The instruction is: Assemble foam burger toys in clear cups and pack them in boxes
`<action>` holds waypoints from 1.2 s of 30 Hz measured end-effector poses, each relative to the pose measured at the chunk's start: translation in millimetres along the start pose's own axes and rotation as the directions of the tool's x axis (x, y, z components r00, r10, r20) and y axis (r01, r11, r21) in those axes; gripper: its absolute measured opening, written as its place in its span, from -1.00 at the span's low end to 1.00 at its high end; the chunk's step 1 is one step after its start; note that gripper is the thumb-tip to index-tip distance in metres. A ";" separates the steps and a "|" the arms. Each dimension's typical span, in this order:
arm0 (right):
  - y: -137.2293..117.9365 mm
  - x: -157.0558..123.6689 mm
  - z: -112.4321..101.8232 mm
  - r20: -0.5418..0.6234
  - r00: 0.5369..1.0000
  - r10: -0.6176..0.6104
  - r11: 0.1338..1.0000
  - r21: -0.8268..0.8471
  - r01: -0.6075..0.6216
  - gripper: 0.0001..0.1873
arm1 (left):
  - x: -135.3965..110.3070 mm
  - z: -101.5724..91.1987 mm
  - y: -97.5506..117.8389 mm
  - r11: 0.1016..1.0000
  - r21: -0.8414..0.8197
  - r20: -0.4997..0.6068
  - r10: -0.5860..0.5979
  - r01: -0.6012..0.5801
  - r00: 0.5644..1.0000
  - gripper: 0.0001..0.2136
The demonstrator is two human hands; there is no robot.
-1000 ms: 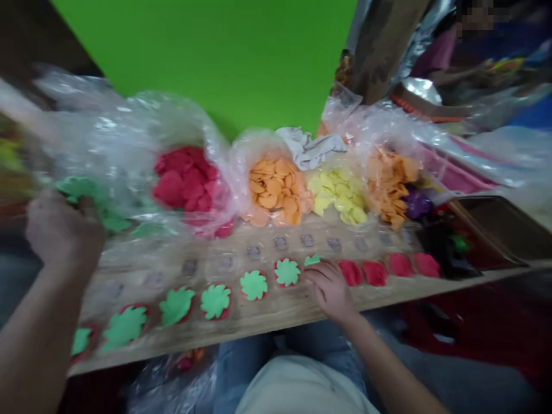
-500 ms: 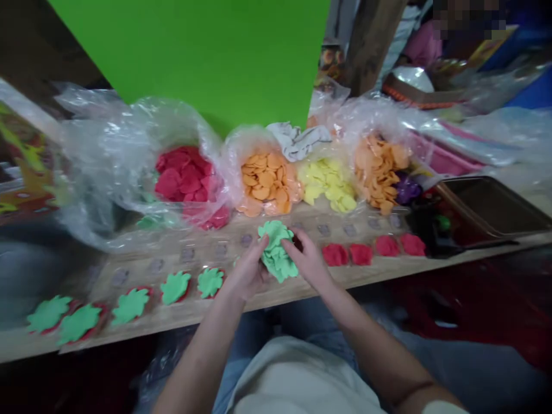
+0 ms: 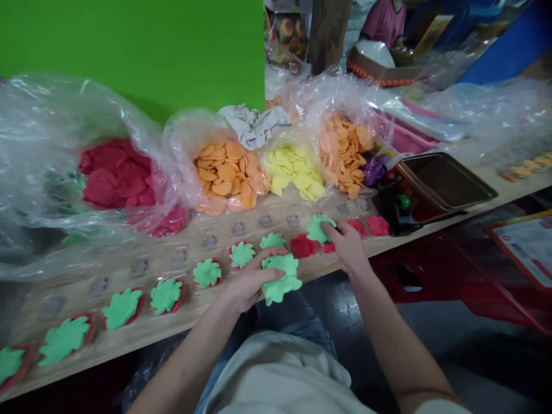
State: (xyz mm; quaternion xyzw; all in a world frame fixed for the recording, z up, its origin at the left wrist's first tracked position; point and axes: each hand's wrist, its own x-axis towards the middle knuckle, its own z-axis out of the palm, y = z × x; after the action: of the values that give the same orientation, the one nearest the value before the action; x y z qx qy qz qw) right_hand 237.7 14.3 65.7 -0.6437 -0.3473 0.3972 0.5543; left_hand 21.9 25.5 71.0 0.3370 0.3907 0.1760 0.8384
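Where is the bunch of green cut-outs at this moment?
In the head view, the bunch of green cut-outs lies in the left hand, over the front edge of the wooden board, left of the right hand.

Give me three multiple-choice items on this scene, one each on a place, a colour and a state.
1. Where is the stack of green cutouts?
A) On the dark tray
B) In the left hand
C) Inside a plastic bag

2. What colour are the pieces between the left orange heap and the right orange heap?
A) Purple
B) Red
C) Yellow

3. What state is the last red piece in the row, right of the right hand, in?
A) No green cutout on it
B) Covered by a green cutout
C) Wrapped in plastic

1: B, the fingers curl over the stack.
2: C, the pieces plainly show yellow.
3: A, its red top shows uncovered.
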 end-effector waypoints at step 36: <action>56.5 -40.3 -27.4 0.399 0.848 -0.348 0.215 -0.846 0.487 -0.43 | 30.1 31.6 -27.9 0.336 0.938 0.031 0.166 -0.087 0.986 -0.10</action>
State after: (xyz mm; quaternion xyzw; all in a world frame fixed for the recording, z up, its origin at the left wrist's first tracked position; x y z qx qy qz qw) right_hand 244.8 -41.6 16.7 -0.6962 -0.7016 0.0028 0.1519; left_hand 66.3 9.0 50.0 0.7780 0.4226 -0.0028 0.4648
